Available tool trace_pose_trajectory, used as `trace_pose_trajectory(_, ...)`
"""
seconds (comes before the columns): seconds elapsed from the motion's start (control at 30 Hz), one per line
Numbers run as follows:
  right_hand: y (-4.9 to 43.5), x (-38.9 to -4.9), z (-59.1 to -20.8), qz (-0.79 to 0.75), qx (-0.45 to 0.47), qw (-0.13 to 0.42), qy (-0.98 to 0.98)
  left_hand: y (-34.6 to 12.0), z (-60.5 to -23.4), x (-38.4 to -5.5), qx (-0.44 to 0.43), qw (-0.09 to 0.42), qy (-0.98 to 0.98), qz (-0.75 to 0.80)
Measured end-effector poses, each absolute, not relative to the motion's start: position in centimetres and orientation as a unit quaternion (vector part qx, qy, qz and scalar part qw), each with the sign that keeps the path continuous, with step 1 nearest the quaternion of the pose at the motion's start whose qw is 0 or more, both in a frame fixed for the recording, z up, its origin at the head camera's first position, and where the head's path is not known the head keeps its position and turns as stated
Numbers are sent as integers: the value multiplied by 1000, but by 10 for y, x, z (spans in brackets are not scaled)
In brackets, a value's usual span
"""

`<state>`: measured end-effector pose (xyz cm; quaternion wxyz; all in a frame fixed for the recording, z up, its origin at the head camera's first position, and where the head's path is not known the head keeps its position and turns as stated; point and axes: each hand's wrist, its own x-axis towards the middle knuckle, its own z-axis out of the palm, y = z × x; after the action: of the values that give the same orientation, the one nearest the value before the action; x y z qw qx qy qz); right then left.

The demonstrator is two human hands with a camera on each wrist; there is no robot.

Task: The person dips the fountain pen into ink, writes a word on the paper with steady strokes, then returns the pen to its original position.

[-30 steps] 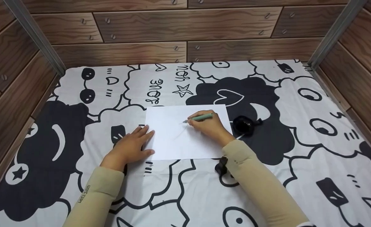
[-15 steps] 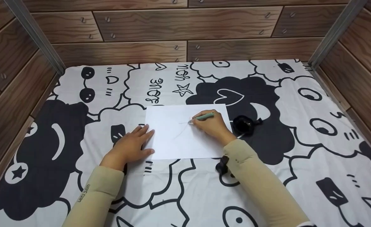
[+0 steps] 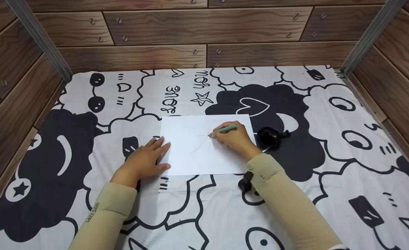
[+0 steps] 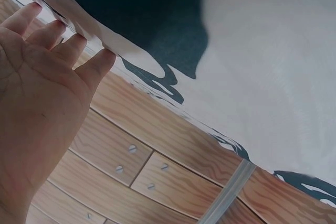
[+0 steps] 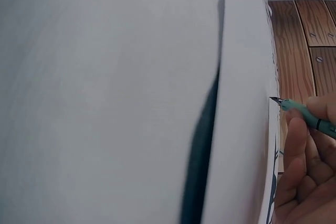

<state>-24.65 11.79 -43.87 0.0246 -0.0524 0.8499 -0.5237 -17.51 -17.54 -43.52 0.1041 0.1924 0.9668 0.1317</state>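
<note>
A sheet of white paper lies on the patterned cloth, with a few faint thin lines near its middle. My right hand pinches a green fountain pen between thumb and fingers, its nib at the paper right of the lines. In the right wrist view the fountain pen shows its dark pointed nib, with the other fingers of the right hand curled below. My left hand rests with spread fingers over the paper's left edge. The left wrist view shows that left hand palm side, holding nothing.
A black rounded object with a glossy dark middle sits just right of the paper. A smaller black object shows beside the right sleeve. Black-and-white cartoon cloth covers the table, and wood-patterned panels stand behind and at both sides.
The right hand with the fountain pen has shifted slightly to the right, and a short, faint, near-level line now shows left of the nib. The left hand has stayed in place.
</note>
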Motion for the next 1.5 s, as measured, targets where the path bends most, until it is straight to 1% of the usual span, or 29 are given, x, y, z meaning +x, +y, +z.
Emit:
trace_pose_trajectory(0.5, 125, -240, -438, -483, -65, 26, 873, -177, -438, -176, 200, 104, 965, 132)
trace_pose_trajectory(0.87, 134, -230, -437, -490, -72, 33, 868, -177, -438, -176, 199, 106, 965, 134)
trace_pose_trajectory(0.97, 137, -228, -437, -484, -87, 31, 870, -176, -437, -175, 198, 106, 965, 133)
trace_pose_trajectory(1.13, 141, -224, -436, -492, -94, 45, 865, -176, -436, -175, 201, 102, 965, 134)
trace_pose_trajectory(1.5, 150, -216, -435, -476, -102, 57, 871, -177, -437, -175, 204, 95, 965, 134)
